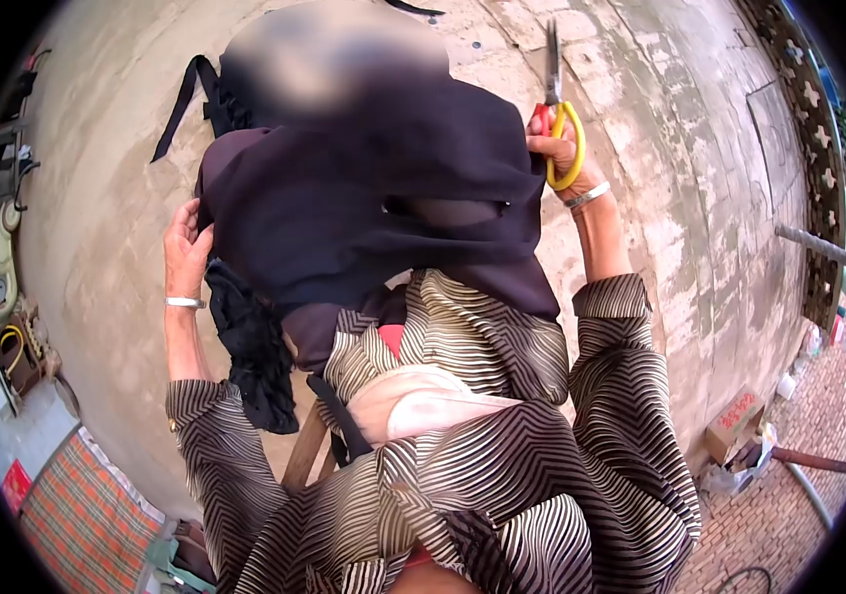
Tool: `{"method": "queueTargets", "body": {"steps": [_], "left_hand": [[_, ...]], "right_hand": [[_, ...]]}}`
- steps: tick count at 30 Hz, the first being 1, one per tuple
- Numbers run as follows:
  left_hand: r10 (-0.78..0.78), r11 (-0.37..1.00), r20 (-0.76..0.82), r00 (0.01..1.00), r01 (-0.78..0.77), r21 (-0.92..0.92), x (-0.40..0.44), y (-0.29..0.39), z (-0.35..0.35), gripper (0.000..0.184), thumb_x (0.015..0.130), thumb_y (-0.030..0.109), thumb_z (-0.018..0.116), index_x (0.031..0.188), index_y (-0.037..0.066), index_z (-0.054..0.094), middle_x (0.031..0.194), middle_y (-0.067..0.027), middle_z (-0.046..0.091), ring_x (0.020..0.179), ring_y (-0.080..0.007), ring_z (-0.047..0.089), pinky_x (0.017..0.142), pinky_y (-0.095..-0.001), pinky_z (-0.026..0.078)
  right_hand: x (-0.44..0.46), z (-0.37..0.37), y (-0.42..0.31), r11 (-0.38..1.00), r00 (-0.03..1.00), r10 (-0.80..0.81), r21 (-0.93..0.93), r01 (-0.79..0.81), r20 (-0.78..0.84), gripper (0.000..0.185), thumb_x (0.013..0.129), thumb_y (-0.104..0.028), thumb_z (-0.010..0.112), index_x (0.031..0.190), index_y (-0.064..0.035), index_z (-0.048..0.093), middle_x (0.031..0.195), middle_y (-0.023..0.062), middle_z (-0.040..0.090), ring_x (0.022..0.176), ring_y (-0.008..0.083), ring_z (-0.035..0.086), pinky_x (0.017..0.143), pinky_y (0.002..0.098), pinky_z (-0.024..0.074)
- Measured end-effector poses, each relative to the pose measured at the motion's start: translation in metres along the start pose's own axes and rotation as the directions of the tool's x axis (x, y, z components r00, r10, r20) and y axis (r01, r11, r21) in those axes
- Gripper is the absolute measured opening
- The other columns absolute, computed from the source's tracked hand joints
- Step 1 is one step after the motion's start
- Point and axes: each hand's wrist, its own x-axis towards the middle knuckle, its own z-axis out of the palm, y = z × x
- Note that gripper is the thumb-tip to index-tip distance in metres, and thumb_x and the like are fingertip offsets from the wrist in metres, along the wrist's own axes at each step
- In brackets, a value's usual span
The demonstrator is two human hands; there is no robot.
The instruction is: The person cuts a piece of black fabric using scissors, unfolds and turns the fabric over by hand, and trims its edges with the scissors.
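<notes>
A dark cloth (344, 218) is spread between my hands and over my lap, with a long slit-like opening right of its middle. At its left edge, my left hand (188, 247) is closed, the thumb and fingers pinching the cloth. My right hand (559, 150) grips a pair of scissors (554, 84) with one red and one yellow handle, the blades pointing away from me and looking nearly together. Its fingers also touch the right edge of the cloth. A crumpled black piece of fabric (250, 346) hangs below my left hand.
Worn concrete ground (660, 188) lies around me. A black strap (186, 99) trails at the upper left, near a blurred patch. On the right are a cardboard box (737, 424) and a patterned block wall (819, 148). A plaid cloth (92, 510) lies at lower left.
</notes>
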Motion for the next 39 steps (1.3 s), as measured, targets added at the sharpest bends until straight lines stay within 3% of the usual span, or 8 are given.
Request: {"method": "queueTargets", "body": {"steps": [5,10,16,24,26,29,35,39], "left_hand": [[-0.072,0.994,0.012,0.997,0.071,0.08,-0.001,0.011,0.0,0.03,0.085,0.001,0.062,0.114,-0.005,0.054,0.106,-0.0085,0.063,0.095,-0.0128,0.06,0.084,-0.0254,0.048],[0.081,0.982,-0.057,0.995,-0.07,0.175,0.004,0.001,-0.01,0.023,0.082,-0.005,0.058,0.104,-0.002,0.056,0.093,-0.0034,0.061,0.084,-0.0088,0.058,0.077,-0.0218,0.046],[0.207,0.967,-0.283,0.937,-0.152,0.205,0.005,0.021,-0.036,0.022,0.079,-0.007,0.052,0.099,-0.001,0.058,0.092,-0.0018,0.06,0.08,-0.0079,0.057,0.074,-0.0206,0.045],[0.296,0.955,-0.462,0.836,-0.254,0.152,0.002,0.037,-0.067,0.031,0.08,-0.006,0.051,0.111,-0.004,0.06,0.105,-0.007,0.062,0.099,-0.0135,0.058,0.092,-0.0248,0.043],[0.296,0.955,-0.502,0.813,-0.257,0.147,0.005,0.037,-0.07,0.033,0.081,-0.006,0.05,0.112,-0.004,0.06,0.103,-0.007,0.063,0.085,-0.0105,0.058,0.079,-0.0222,0.047],[0.17,0.985,-0.536,0.827,-0.123,0.123,0.017,0.021,-0.069,0.036,0.078,-0.006,0.05,0.113,-0.003,0.061,0.099,-0.0089,0.065,0.056,-0.0046,0.046,0.047,-0.0208,0.035],[0.073,0.978,-0.413,0.908,0.016,0.208,0.021,-0.007,-0.055,0.047,0.071,-0.006,0.048,0.116,-0.002,0.061,0.095,-0.0077,0.065,0.055,-0.0059,0.047,0.047,-0.0219,0.037],[0.083,0.935,-0.294,0.952,0.028,0.354,0.015,-0.013,-0.057,0.047,0.07,-0.007,0.047,0.115,-0.003,0.062,0.089,-0.006,0.064,0.055,-0.0062,0.047,0.046,-0.0224,0.036]], "right_hand": [[-0.009,-0.002,-0.027,0.985,0.987,-0.13,-0.125,0.118,-0.093,0.028,0.07,0.012,0.07,0.088,-0.0057,0.057,0.079,-0.0019,0.054,0.074,0.0099,0.057,0.068,0.0216,0.0481],[-0.02,0.001,-0.048,0.925,0.974,-0.181,-0.36,0.121,-0.136,0.021,0.072,0.007,0.069,0.079,-0.0079,0.056,0.072,-0.0023,0.052,0.064,0.0091,0.054,0.056,0.0237,0.0443],[-0.031,0.014,-0.06,0.901,0.936,-0.333,-0.33,0.282,-0.111,0.021,0.073,0.007,0.068,0.079,-0.0068,0.055,0.075,-0.0007,0.052,0.063,0.0091,0.05,0.055,0.0236,0.0407],[-0.033,0.022,-0.076,0.859,0.865,-0.492,-0.217,0.464,-0.097,0.023,0.07,0.012,0.069,0.083,-0.0047,0.058,0.081,0.0034,0.056,0.065,0.0092,0.052,0.055,0.0217,0.0414],[-0.03,0.025,-0.075,0.864,0.861,-0.493,-0.19,0.466,-0.129,0.023,0.07,0.013,0.069,0.082,-0.0046,0.058,0.083,0.0039,0.057,0.066,0.0097,0.053,0.054,0.0215,0.0418],[-0.017,0.017,-0.062,0.885,0.892,-0.445,-0.192,0.425,-0.079,0.023,0.071,0.011,0.07,0.083,-0.0061,0.059,0.083,0.0017,0.058,0.068,0.0096,0.054,0.06,0.0231,0.0437],[-0.005,0.009,-0.042,0.91,0.921,-0.361,-0.268,0.315,-0.144,0.017,0.075,-0.001,0.073,0.077,-0.0084,0.058,0.064,-0.0031,0.052,0.05,0.0056,0.046,0.043,0.0197,0.0334],[-0.008,0.012,-0.05,0.931,0.922,-0.349,-0.173,0.321,-0.171,0.017,0.075,-0.001,0.073,0.075,-0.0078,0.058,0.066,-0.0025,0.052,0.055,0.0066,0.048,0.049,0.0211,0.0375]]}}
